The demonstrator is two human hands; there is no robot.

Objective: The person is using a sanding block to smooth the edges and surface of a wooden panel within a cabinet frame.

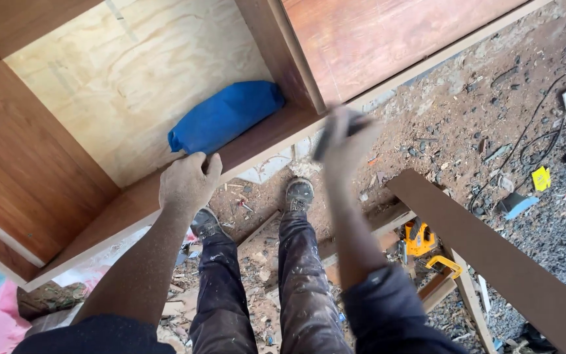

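At the middle of the frame the front edge of a wooden cabinet (140,196) — brown panels with a pale plywood back — runs diagonally from lower left to upper right, and the left hand (187,181) rests on that edge with its fingers curled over it. The right hand (343,145), blurred, is closed around a dark tool (333,134) right at the cabinet's edge beside the upright divider (283,52). Inside the cabinet, just above the left hand, lies a blue bag (225,115); below are the person's shoes on a sawdust-strewn floor (440,124), with a dark board (492,255) and a yellow tool (420,238) at the lower right.
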